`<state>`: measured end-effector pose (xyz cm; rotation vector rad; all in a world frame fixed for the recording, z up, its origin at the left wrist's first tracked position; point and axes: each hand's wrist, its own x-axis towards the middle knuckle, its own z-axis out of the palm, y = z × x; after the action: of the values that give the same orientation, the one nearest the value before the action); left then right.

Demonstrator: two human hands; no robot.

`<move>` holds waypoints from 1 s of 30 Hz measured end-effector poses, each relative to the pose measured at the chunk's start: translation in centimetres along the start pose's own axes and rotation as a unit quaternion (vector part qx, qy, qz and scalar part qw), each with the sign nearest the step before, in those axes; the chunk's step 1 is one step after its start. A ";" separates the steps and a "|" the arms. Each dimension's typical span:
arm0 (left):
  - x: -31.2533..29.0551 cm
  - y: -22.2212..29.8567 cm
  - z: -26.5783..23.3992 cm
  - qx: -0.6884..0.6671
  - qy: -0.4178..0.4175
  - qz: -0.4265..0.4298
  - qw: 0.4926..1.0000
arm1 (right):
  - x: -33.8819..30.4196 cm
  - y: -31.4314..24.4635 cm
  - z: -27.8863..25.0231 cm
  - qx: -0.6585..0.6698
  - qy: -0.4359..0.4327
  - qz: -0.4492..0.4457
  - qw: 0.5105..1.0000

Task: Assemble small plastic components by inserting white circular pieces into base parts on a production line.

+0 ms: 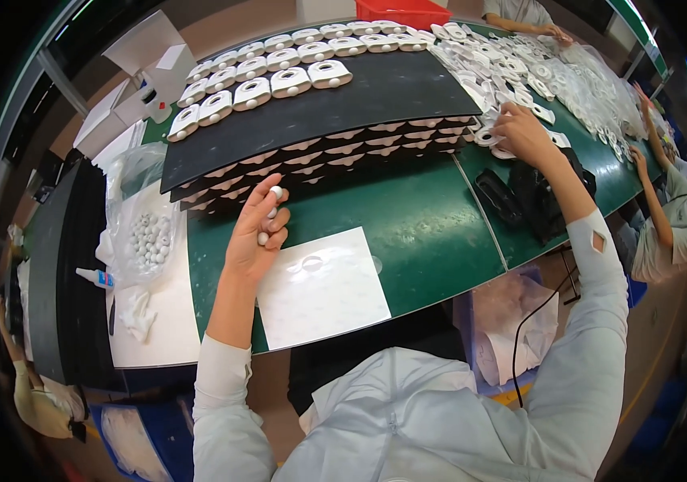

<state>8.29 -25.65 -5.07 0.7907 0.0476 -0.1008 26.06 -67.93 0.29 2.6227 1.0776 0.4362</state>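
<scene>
My left hand is raised over the near edge of the table, its fingers curled around several small white balls. At the right, my right hand reaches down to a heap of white plastic parts with round holes. Its fingers are bent together among the nearest parts; whether one is gripped is hidden. Ahead stands a stack of black boards with white parts between the layers. On the top board, rows of the same parts lie, each with a ball at its front.
A white sheet lies on the green table. To the left are a bag of white balls, a small glue bottle and more black boards. A black bag rests below my right forearm. Other people work at the far and right sides.
</scene>
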 end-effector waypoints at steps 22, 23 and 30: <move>-0.4 0.1 0.4 0.059 0.011 0.012 0.998 | 1.2 -15.8 -4.9 0.311 -0.029 -0.062 0.948; -0.4 0.1 0.3 0.062 0.000 0.020 0.998 | 1.4 -15.8 -4.8 0.304 -0.079 -0.058 0.948; -0.7 0.2 -0.4 0.064 -0.001 0.029 0.998 | 3.2 -18.4 -8.1 0.344 -0.066 -0.088 0.933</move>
<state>7.59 -25.19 -5.16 0.9189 0.0157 -0.0494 13.54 -51.91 1.63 3.0171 1.6309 -0.2055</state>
